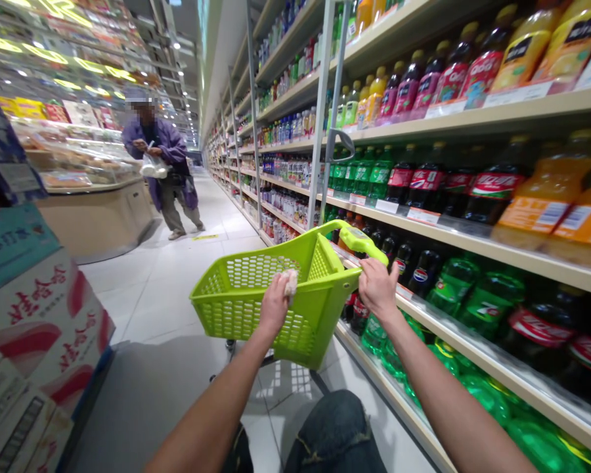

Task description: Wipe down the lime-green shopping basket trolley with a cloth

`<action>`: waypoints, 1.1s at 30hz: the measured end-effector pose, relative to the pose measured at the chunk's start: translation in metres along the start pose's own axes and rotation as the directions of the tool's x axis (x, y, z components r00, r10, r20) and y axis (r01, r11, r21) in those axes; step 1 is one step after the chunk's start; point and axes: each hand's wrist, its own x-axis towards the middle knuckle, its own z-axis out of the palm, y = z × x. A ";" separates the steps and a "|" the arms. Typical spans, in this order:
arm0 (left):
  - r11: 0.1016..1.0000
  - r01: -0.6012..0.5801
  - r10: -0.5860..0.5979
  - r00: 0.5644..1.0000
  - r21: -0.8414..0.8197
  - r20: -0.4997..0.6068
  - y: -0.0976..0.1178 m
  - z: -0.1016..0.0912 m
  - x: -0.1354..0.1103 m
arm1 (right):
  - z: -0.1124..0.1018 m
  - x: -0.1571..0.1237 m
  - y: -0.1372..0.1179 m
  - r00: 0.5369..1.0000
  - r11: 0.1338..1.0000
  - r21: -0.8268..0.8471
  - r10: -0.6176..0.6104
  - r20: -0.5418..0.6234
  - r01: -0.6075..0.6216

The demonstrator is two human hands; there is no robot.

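A lime green shopping basket (236, 299) on wheels stands tilted in the aisle in front of me. My left hand (274, 303) is closed on a small pale cloth (291, 282) and presses it against the basket's near rim. My right hand (377, 286) grips the basket's green handle (360, 242) from below. The basket looks empty inside. My knee in dark jeans (332, 430) shows at the bottom.
Shelves of soft drink bottles (453, 184) line the right side, close to the basket. Stacked cartons (34, 328) stand at the left. A person in a purple coat (165, 167) holds a white bag further down the tiled aisle, by a food counter (93, 210).
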 end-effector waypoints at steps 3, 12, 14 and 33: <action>0.993 -0.114 0.114 0.993 -0.032 0.001 0.020 0.006 0.008 | -0.002 0.001 0.007 1.000 1.000 0.006 0.002 -0.001 -0.002; 0.842 -0.535 0.540 0.833 -0.068 0.122 0.074 0.031 -0.005 | -0.004 -0.001 0.015 0.999 0.987 0.155 -0.035 0.016 0.032; 0.815 -0.575 0.576 0.788 -0.078 0.218 0.059 0.029 -0.026 | -0.004 -0.001 0.017 0.999 0.986 0.165 -0.029 0.017 0.026; 0.841 -0.536 0.529 0.843 0.071 0.095 0.027 -0.006 -0.017 | 0.001 -0.008 0.018 0.993 0.987 0.127 -0.090 -0.074 0.098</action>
